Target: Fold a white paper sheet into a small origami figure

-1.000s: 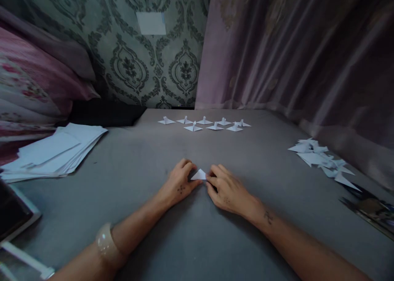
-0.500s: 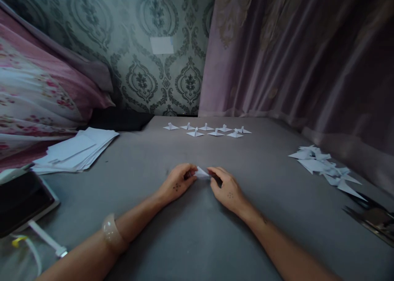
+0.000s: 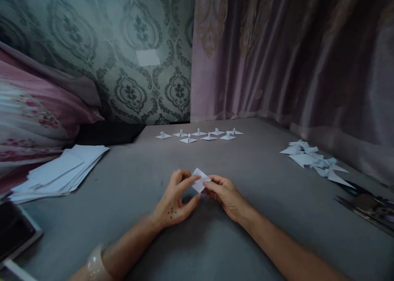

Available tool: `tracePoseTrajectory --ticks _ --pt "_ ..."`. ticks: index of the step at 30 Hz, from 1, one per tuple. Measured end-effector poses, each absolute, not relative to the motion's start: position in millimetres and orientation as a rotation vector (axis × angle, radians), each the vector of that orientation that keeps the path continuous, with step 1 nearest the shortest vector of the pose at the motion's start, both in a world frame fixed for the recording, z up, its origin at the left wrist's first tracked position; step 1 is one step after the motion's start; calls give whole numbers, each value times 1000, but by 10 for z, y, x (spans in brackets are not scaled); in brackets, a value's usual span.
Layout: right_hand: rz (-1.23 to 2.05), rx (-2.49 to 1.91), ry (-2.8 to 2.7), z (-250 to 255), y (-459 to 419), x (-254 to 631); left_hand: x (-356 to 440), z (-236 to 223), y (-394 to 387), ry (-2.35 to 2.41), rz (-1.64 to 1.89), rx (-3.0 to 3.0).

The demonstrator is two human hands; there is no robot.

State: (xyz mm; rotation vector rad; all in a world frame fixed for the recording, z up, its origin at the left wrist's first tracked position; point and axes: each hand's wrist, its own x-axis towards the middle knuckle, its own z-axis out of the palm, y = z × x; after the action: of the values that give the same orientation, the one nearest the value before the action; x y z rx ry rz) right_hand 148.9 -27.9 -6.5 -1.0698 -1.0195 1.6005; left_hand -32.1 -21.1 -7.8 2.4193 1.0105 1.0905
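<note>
A small folded white paper point(image 3: 198, 181) is held up between my hands as a diamond shape with one corner at the top. My right hand point(image 3: 226, 194) pinches its right corner, the thumb lying on the face and the other fingers curled behind. On the other side, my left hand point(image 3: 177, 201) has its index finger against the left part of the paper and its thumb at the bottom corner. A pale bangle point(image 3: 97, 264) circles the left forearm.
Several folded white paper figures point(image 3: 188, 139) stand in two rows at the back of the grey surface point(image 3: 147, 162). A pile of folded papers point(image 3: 308, 155) lies right, near scissors point(image 3: 353, 209). Left are stacked white sheets point(image 3: 67, 166) and a dark-screened device point(image 3: 15, 227).
The paper went from a flat triangle low between the fingertips to a raised diamond facing me. My right hand turned to pinch its corner; my left thumb and index finger spread apart. The camera view shifted.
</note>
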Motion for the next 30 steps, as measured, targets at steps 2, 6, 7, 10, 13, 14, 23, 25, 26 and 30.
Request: tracePoseTrajectory --ticks 2,6,7,10,13,14,23,25,26,30 --pt "1585 -1093 -1073 -74 -260 1529 -293 -25 -224 1038 1090 2213" --pt "1545 -1061 -1246 -28 -253 1568 -268 -72 -153 991 1051 1562" --pt "1531 -1046 -1275 -8 -259 1565 -266 -100 -130 945 1027 1391" --pt "1483 -1043 -1296 43 -282 1539 -260 -150 -92 814 993 1030" --pt "1470 -1074 -1256 47 -283 1521 -249 -127 -110 773 974 955" --pt "1480 -1090 -1222 35 -276 1522 -243 -116 -122 784 980 984" --pt "1518 -1144 -994 -48 -225 1542 -190 -166 -143 789 988 1190" --pt "1532 -1110 -1028 -27 -241 1530 -197 -151 -140 804 953 1177" --pt "1540 -1092 -1047 -18 -247 1525 -202 -139 -141 811 933 1179" --pt "1545 -1069 -1092 -15 -257 1518 -215 -104 -146 859 905 1213"
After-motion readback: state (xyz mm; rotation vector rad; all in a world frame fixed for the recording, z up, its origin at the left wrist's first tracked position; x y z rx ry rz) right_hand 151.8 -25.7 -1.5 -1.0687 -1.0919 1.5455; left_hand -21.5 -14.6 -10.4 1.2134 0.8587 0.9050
